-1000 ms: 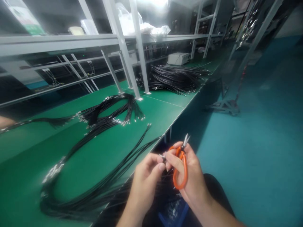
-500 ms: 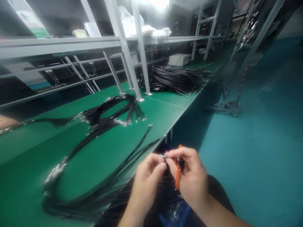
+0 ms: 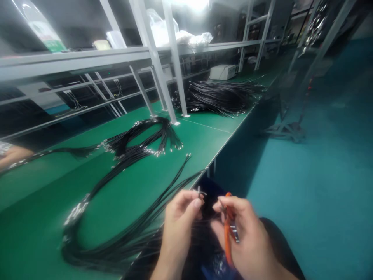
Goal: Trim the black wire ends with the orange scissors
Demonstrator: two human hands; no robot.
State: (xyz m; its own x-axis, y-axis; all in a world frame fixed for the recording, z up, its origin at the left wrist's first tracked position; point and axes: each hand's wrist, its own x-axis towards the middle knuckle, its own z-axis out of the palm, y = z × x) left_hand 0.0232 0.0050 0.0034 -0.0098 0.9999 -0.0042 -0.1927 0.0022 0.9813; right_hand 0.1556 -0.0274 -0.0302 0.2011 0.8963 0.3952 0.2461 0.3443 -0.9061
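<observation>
My left hand (image 3: 183, 214) pinches the end of a black cable (image 3: 201, 195) between thumb and fingertips; a short pale tip sticks up from the pinch. To its right, my right hand (image 3: 244, 229) holds orange-handled pliers (image 3: 228, 233) against the palm, handles upright. Its thumb is apart from the fingers, and a gap separates the two hands. Left of my hands, a long bundle of black cables (image 3: 116, 245) curves over the green table (image 3: 35, 217) and past its edge, with shiny metal ends (image 3: 77, 210) gathered at the bend.
Farther back lie a looped cable bundle (image 3: 145, 136) and a thick cable pile (image 3: 224, 97) beside a white box (image 3: 223, 72). Metal posts (image 3: 171, 89) carry a shelf (image 3: 87, 59) above the table. Another person's arm (image 3: 17, 155) rests at the left edge.
My right hand has drawn away to the right from my left hand, turning the pliers with it. The left hand still pinches the cable end. More of the other person's arm shows.
</observation>
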